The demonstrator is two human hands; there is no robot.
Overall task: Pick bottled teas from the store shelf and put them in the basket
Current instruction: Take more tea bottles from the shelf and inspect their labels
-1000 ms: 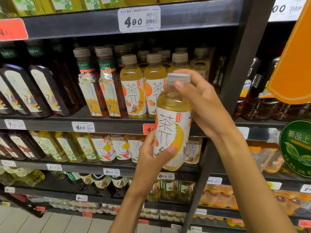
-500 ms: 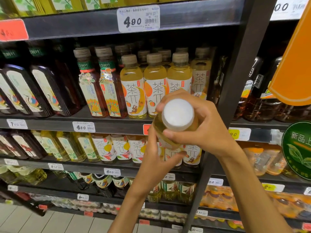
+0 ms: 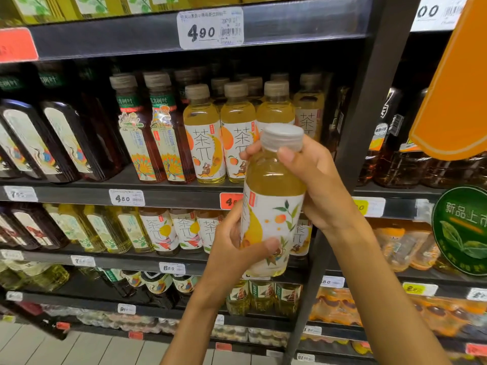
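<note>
While upright, tea bottle, both hands gripping, before shelf

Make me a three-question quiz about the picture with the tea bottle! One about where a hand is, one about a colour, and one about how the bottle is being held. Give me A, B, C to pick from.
1. Where does the right hand grip the held bottle?
A. near the cap
B. at the bottom
C. nowhere

2. What colour is the cap of the held bottle?
A. red
B. white
C. black

3. How is the held bottle held?
A. by both hands
B. by one hand
C. by none, it stands on the shelf

Answers:
1 A: its fingers curl round the neck below the cap.
2 B: the cap looks white.
3 A: the left hand grips the lower label too.
</note>
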